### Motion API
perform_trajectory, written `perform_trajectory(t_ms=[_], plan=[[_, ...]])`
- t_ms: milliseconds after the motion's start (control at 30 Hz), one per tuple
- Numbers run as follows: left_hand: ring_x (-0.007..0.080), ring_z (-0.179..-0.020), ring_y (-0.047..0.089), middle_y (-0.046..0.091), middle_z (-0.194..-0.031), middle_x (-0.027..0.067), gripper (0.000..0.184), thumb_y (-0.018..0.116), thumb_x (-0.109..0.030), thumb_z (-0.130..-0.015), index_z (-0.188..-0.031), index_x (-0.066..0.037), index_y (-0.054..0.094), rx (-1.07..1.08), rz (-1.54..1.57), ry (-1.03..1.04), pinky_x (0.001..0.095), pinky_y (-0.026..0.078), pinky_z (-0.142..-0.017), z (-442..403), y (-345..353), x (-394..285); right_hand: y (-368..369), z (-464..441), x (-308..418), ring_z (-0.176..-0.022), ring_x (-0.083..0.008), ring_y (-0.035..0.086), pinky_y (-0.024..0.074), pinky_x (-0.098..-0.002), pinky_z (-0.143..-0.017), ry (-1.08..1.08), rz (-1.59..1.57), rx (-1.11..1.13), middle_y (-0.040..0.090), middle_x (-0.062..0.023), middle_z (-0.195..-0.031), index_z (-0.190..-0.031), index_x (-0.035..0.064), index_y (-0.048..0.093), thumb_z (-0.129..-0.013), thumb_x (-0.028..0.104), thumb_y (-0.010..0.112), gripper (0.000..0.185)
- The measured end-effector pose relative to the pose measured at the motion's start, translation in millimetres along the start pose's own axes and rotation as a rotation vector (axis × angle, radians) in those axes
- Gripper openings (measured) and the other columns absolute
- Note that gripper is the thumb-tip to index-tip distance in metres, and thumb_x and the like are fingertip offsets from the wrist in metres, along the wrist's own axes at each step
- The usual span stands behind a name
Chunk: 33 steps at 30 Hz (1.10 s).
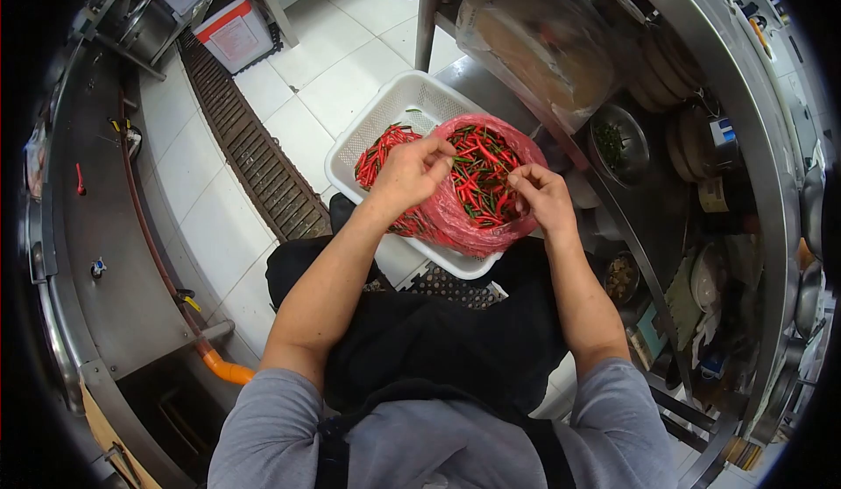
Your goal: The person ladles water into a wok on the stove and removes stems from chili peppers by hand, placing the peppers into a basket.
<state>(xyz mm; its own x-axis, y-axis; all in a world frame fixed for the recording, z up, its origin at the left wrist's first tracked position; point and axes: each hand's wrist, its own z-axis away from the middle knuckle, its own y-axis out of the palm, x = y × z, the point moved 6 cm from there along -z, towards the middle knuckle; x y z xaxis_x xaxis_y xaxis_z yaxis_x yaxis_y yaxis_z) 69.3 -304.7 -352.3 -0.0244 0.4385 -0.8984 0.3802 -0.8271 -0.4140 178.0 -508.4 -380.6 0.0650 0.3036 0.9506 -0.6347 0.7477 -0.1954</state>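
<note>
A white perforated basket rests between my knees. Inside it, a pink-red plastic bag lies open, filled with red chilies that have green stems. More red chilies without visible green stems lie in the basket to the left of the bag. Over the bag's left side, my left hand pinches a small green stem piece between thumb and fingertips. At the bag's right edge is my right hand, its fingers curled together; what they hold, if anything, is too small to make out.
Metal shelves with a wrapped package, a metal bowl of chopped greens and stacked dishes stand on the right. A floor drain grate runs along the left. Beyond it is a steel counter. A white-and-red box sits at upper left.
</note>
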Motion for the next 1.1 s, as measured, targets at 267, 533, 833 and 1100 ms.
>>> perform_trajectory(t_ms=[267,533,833,1100], plan=[[0.0113,-0.077,0.060,0.064,-0.089,0.0039,0.034,0.065,-0.022,-0.087,-0.112,0.000,0.058,0.407,0.512,-0.288,0.0248,0.048,-0.067,24.9,70.9,8.8,8.0,6.0,20.5,-0.059,-0.0110,0.060,0.0445,-0.0216,-0.052,-0.061,-0.316,0.002,0.062,-0.0048,-0.074,-0.092,-0.0008,0.061,-0.088,0.010,0.061,0.011],[0.0086,-0.079,0.060,0.064,-0.089,0.0025,0.025,0.062,-0.012,-0.088,-0.111,-0.004,0.056,0.341,0.764,-0.342,0.0208,0.044,-0.063,10.8,59.3,9.1,8.9,8.3,20.9,-0.065,-0.0112,0.062,0.0486,-0.0228,-0.057,-0.109,-0.271,0.054,0.064,-0.0056,-0.075,-0.093,-0.0014,0.062,-0.088,0.007,0.061,0.010],[0.0061,-0.067,0.056,0.061,-0.078,0.0003,0.014,0.062,-0.015,-0.089,-0.097,-0.004,0.060,0.209,0.874,-0.415,0.0186,0.039,-0.054,7.6,53.6,15.0,21.5,17.0,26.6,-0.063,-0.0084,0.060,0.0472,-0.0238,-0.056,-0.103,0.072,0.135,0.062,-0.0021,-0.069,-0.092,-0.0016,0.063,-0.087,0.008,0.061,0.011],[0.0055,-0.064,0.054,0.061,-0.076,0.0006,0.014,0.062,-0.016,-0.090,-0.096,-0.005,0.061,0.261,0.733,-0.370,0.0183,0.038,-0.051,11.8,55.8,11.5,37.2,17.2,16.1,-0.055,-0.0080,0.056,0.0441,-0.0232,-0.050,-0.072,0.104,0.219,0.062,-0.0023,-0.071,-0.092,-0.0023,0.065,-0.090,0.014,0.059,0.017]])
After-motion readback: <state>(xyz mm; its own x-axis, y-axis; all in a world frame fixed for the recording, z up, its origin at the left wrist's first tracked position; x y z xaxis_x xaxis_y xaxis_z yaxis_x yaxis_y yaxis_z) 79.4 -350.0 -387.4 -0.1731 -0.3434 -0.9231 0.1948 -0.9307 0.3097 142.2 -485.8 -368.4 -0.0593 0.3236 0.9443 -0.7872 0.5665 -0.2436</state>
